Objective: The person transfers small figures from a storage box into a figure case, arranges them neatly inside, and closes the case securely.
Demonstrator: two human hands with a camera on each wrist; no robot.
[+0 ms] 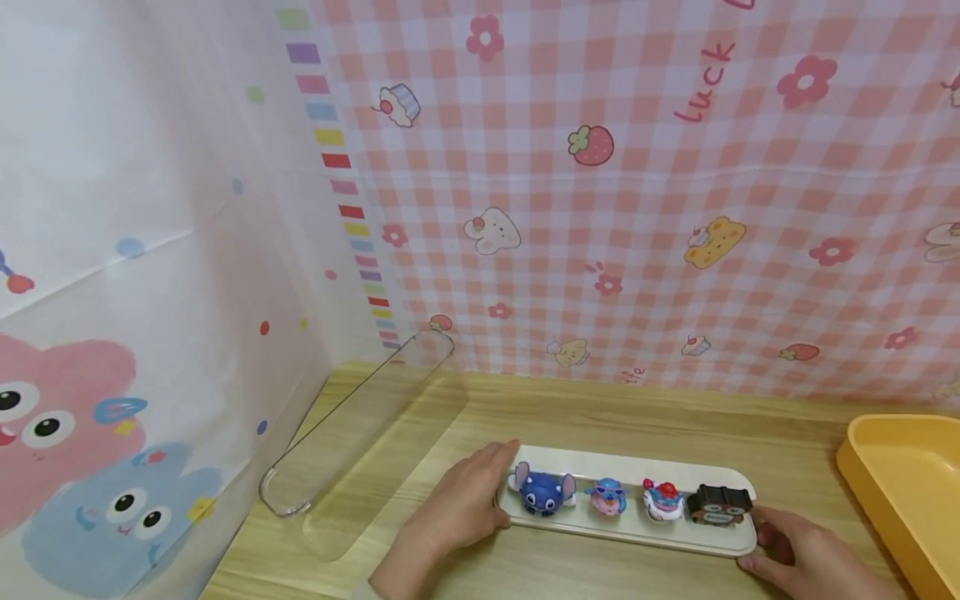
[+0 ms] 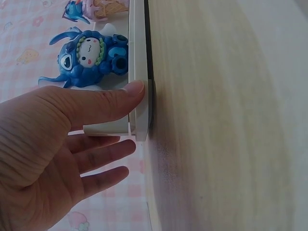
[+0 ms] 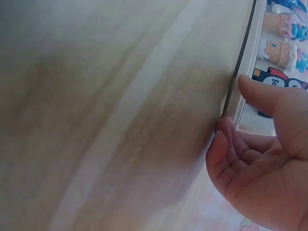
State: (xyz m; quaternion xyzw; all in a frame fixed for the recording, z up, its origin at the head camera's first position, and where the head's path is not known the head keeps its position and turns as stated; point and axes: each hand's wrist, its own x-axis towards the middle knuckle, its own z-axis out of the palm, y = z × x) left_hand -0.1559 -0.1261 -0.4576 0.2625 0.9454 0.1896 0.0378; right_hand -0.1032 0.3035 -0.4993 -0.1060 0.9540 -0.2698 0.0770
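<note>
My left hand (image 1: 465,500) holds the left end of a long white tray (image 1: 637,471) with rounded ends. In the left wrist view its thumb presses the front rim and the index finger goes behind the end. At the other end my right hand (image 1: 806,554) grips the tray between thumb and curled fingers, as the right wrist view shows. Along the tray stand a blue big-eared figurine (image 1: 542,493), a blue figure on an ice cream cone (image 1: 608,497), a second cone figurine with red on top (image 1: 663,502) and a black figurine with white-ringed eyes (image 1: 720,506).
A clear plastic cover (image 1: 375,442) lies diagonally on the wooden table (image 1: 585,400), left of the tray. To the right stands a yellow bin (image 1: 870,492). A pink checked cloth (image 1: 540,183) hangs behind, and a white patterned cloth (image 1: 180,350) hangs at the left.
</note>
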